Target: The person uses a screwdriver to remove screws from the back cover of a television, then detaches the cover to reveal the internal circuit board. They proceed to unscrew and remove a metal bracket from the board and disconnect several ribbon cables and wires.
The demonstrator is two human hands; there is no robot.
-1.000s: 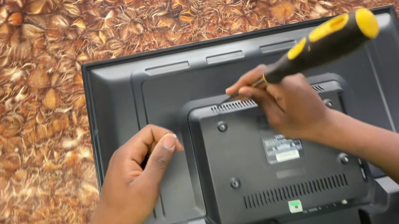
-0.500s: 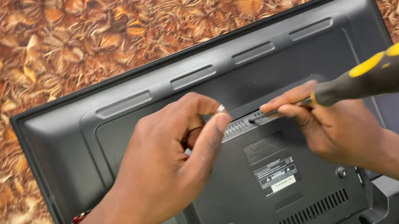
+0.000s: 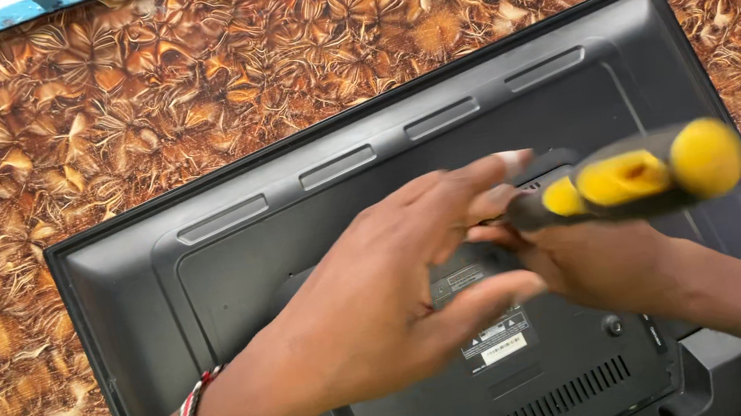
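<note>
Bright even light, soft shadows, motion blur on hands (image 3: 388,306) & screwdriver (image 3: 629,178), bg sharp

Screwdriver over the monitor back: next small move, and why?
Probably draw the left hand back off the raised rear housing. The right hand holds the yellow-and-black screwdriver by its handle, nearly level above the face-down black monitor. Its tip is hidden behind the left hand's fingers, so the screws cannot be sighted. Two screws on the housing show lower down.
</note>
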